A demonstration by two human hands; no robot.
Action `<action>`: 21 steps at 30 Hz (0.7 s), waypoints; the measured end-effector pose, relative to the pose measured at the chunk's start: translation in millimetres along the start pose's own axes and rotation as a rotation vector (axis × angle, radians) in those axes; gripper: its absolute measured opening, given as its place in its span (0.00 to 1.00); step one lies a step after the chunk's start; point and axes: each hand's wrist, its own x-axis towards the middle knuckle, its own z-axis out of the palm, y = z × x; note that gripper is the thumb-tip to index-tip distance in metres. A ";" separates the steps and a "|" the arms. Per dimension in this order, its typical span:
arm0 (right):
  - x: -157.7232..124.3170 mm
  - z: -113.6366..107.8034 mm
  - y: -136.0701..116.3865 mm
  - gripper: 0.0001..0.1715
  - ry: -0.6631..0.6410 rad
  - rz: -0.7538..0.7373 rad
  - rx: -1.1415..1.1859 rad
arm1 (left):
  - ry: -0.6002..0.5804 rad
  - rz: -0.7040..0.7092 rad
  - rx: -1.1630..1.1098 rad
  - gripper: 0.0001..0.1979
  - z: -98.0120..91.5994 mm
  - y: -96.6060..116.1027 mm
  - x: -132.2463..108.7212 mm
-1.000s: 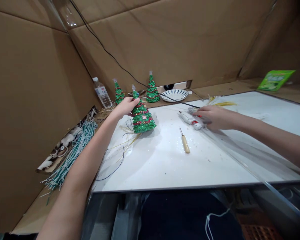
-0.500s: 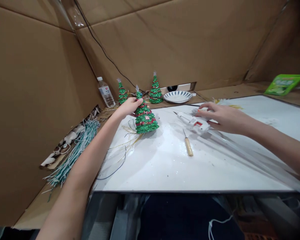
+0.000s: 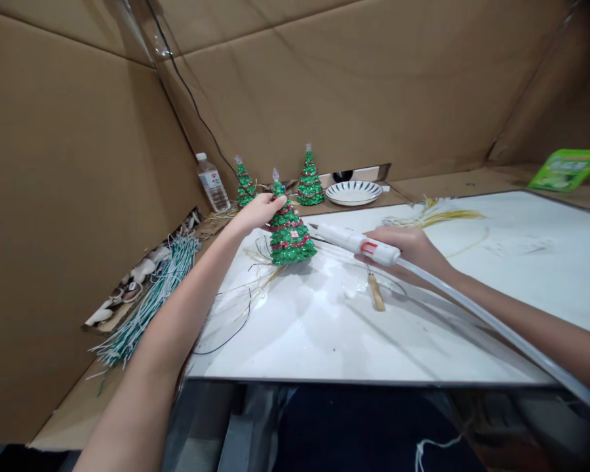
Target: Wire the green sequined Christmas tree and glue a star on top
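Note:
My left hand (image 3: 263, 211) is closed around the upper part of a small green Christmas tree (image 3: 294, 244) with red garlands and a clear tip. My right hand (image 3: 407, 248) grips a white hot glue gun (image 3: 344, 241), its nozzle pointing left and close to the tree's right side. Most of my right fingers are hidden behind the gun. From the gun's back a long clear glue stick (image 3: 476, 316) runs down to the right. Just below the right hand, an awl with a wooden handle (image 3: 375, 293) lies on the white board (image 3: 295, 341).
Two more trees, a left one (image 3: 245, 187) and a right one (image 3: 309, 177), stand behind, near a water bottle (image 3: 213, 187) and a striped plate (image 3: 353, 192). Green and white wires (image 3: 157, 295) lie left, yellow ones (image 3: 447, 216) right. A green pouch (image 3: 568, 170) stands far right; cardboard walls (image 3: 349, 85) enclose everything.
My right hand has picked up the glue gun from the board and brought its nozzle left, towards the tree. My left hand still holds the tree in nearly the same place.

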 end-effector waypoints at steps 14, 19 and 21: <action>-14.1 5.9 -16.2 0.13 -0.175 -0.026 -0.219 | 0.019 0.009 0.000 0.15 0.9 -1.6 0.3; -14.8 8.3 -16.5 0.12 -0.204 -0.018 -0.245 | 0.016 0.009 0.002 0.14 1.3 -0.7 -0.3; -15.0 8.9 -15.8 0.12 -0.204 -0.018 -0.258 | 0.021 0.011 0.005 0.14 1.3 -0.1 -1.0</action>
